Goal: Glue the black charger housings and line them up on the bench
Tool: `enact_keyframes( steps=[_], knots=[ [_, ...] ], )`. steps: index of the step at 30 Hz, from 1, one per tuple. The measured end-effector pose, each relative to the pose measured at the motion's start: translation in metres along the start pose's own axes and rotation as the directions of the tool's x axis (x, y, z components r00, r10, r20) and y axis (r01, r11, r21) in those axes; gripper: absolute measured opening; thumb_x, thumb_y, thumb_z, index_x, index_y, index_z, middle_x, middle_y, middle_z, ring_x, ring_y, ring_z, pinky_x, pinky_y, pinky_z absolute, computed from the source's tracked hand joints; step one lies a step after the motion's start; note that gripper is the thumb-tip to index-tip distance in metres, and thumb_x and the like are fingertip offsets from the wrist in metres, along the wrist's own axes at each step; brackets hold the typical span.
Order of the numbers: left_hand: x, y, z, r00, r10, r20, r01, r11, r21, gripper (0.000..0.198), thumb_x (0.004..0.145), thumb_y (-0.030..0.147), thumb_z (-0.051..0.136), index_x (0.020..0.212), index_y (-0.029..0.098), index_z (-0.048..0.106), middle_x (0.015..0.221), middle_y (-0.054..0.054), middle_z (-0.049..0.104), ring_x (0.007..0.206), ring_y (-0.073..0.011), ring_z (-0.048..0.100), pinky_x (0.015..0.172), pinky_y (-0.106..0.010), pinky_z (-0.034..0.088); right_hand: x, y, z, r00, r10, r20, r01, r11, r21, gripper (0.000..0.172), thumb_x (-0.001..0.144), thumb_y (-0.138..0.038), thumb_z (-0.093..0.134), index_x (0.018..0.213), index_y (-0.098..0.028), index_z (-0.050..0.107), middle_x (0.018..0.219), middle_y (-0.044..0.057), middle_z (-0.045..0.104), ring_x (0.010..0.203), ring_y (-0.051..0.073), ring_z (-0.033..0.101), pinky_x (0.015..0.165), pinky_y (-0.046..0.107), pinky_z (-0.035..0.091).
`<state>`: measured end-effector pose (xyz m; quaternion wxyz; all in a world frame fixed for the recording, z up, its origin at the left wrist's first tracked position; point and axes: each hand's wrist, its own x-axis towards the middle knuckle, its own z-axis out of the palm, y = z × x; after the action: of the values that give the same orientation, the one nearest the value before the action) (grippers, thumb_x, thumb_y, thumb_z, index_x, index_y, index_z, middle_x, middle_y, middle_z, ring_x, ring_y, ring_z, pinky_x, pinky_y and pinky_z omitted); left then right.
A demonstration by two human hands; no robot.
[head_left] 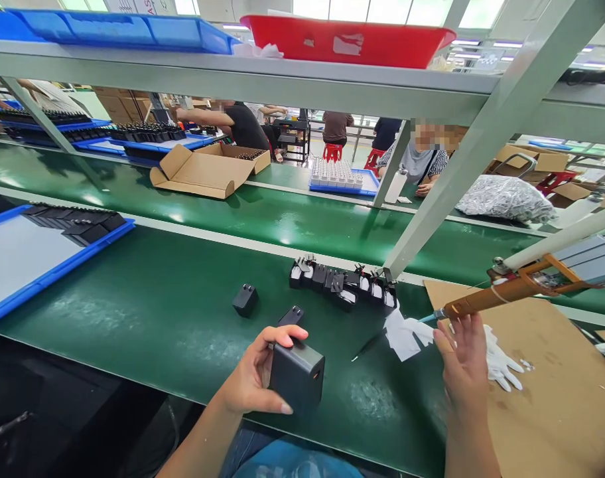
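Observation:
My left hand (pixel 263 375) is closed around a black power adapter (pixel 297 378), thumb in front and fingers over its top, above the green work surface. My right hand (pixel 464 362) has its fingers stretched up, their tips at the underside of an orange glue gun (pixel 486 299) with a pale blue nozzle; whether they press on it I cannot tell. Behind the held adapter lies another black adapter (pixel 291 316), partly hidden, and one more black adapter (pixel 245 300) stands to its left. A row of black adapter housings (pixel 327 279), some showing white inside, lies farther back.
White paper (pixel 404 338), a dark thin tool (pixel 367 346) and white gloves (pixel 501 365) lie nearby. Brown cardboard (pixel 556 392) covers the right side. A blue-rimmed tray (pixel 58 265) with black adapters is at left. A slanted metal post (pixel 476 139) supports the overhead shelf (pixel 233 76). People sit beyond.

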<state>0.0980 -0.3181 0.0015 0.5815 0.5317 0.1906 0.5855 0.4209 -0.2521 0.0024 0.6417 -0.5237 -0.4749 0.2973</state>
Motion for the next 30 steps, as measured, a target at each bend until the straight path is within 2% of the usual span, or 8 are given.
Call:
enact_keyframes(
  steps=[4, 7, 12, 15, 18, 24, 27, 30],
  knots=[
    [-0.005, 0.017, -0.011, 1.000, 0.022, 0.003, -0.022, 0.972, 0.233, 0.064, 0.059, 0.021, 0.085, 0.115, 0.029, 0.057, 0.123, -0.009, 0.057, 0.101, -0.0232, 0.060, 0.079, -0.028, 0.053, 0.000, 0.000, 0.000, 1.000, -0.005, 0.002, 0.005, 1.000, -0.007, 0.084, 0.074, -0.031, 0.071, 0.145, -0.033, 0.027, 0.152, 0.005, 0.029, 0.139, 0.030, 0.030, 0.112, 0.056, 0.025],
    [-0.007, 0.047, -0.033, 0.995, 0.061, -0.073, -0.011, 0.842, 0.540, 0.062, 0.063, 0.018, 0.082, 0.118, 0.027, 0.056, 0.122, -0.010, 0.059, 0.112, -0.0277, 0.056, 0.086, -0.031, 0.051, 0.000, 0.000, -0.001, 1.000, -0.009, 0.006, 0.009, 1.000, -0.012, 0.086, 0.073, -0.032, 0.072, 0.145, -0.034, 0.024, 0.152, 0.004, 0.030, 0.139, 0.031, 0.029, 0.112, 0.057, 0.025],
    [0.012, 0.087, -0.075, 0.988, -0.062, -0.140, 0.153, 0.341, 0.927, 0.057, 0.075, 0.025, 0.071, 0.127, 0.028, 0.048, 0.129, -0.008, 0.055, 0.116, -0.0271, 0.053, 0.093, -0.037, 0.048, 0.001, 0.000, 0.001, 1.000, -0.011, -0.003, 0.011, 1.000, 0.003, 0.088, 0.071, -0.035, 0.072, 0.145, -0.035, 0.024, 0.152, 0.002, 0.031, 0.140, 0.031, 0.028, 0.112, 0.059, 0.023],
    [0.034, 0.083, -0.092, 0.966, -0.250, -0.064, 0.074, 0.031, 0.997, 0.050, 0.073, 0.026, 0.070, 0.120, 0.026, 0.054, 0.122, -0.006, 0.059, 0.120, -0.0289, 0.048, 0.100, -0.043, 0.041, 0.001, 0.002, 0.002, 1.000, -0.009, -0.008, 0.009, 1.000, -0.006, 0.091, 0.069, -0.037, 0.074, 0.145, -0.035, 0.025, 0.151, 0.003, 0.032, 0.139, 0.032, 0.029, 0.111, 0.060, 0.024],
    [0.050, 0.067, -0.106, 0.930, -0.368, 0.004, -0.057, -0.133, 0.990, 0.048, 0.066, 0.022, 0.073, 0.111, 0.024, 0.059, 0.116, -0.004, 0.063, 0.126, -0.0310, 0.041, 0.107, -0.048, 0.032, 0.001, 0.003, 0.002, 1.000, -0.013, -0.009, 0.013, 1.000, -0.012, 0.090, 0.069, -0.036, 0.074, 0.145, -0.035, 0.025, 0.151, 0.004, 0.032, 0.139, 0.032, 0.030, 0.110, 0.061, 0.025],
    [0.060, 0.055, -0.104, 0.900, -0.435, 0.038, -0.142, -0.210, 0.967, 0.067, 0.066, 0.037, 0.075, 0.126, 0.024, 0.050, 0.135, -0.008, 0.051, 0.138, -0.0342, 0.027, 0.114, -0.056, 0.010, 0.002, 0.005, 0.002, 1.000, -0.021, -0.005, 0.021, 1.000, -0.001, 0.086, 0.071, -0.035, 0.072, 0.144, -0.033, 0.028, 0.152, 0.005, 0.031, 0.140, 0.032, 0.028, 0.110, 0.061, 0.026],
    [0.065, 0.045, -0.078, 0.878, -0.439, 0.191, -0.255, -0.093, 0.962, 0.088, 0.065, 0.047, 0.076, 0.140, 0.025, 0.034, 0.145, -0.007, 0.043, 0.143, -0.0322, 0.015, 0.116, -0.053, 0.002, 0.003, 0.004, 0.001, 1.000, -0.015, -0.001, 0.015, 1.000, -0.009, 0.087, 0.070, -0.036, 0.073, 0.144, -0.033, 0.028, 0.152, 0.005, 0.031, 0.139, 0.034, 0.029, 0.110, 0.061, 0.027],
    [0.072, 0.030, -0.056, 0.824, -0.473, 0.311, -0.344, 0.017, 0.939, 0.074, 0.070, 0.039, 0.075, 0.135, 0.025, 0.041, 0.133, -0.005, 0.056, 0.137, -0.0266, 0.032, 0.117, -0.047, 0.006, 0.003, 0.004, 0.001, 1.000, -0.011, 0.004, 0.011, 1.000, 0.002, 0.086, 0.070, -0.035, 0.073, 0.144, -0.033, 0.029, 0.152, 0.006, 0.030, 0.139, 0.034, 0.028, 0.110, 0.061, 0.026]
  ],
)
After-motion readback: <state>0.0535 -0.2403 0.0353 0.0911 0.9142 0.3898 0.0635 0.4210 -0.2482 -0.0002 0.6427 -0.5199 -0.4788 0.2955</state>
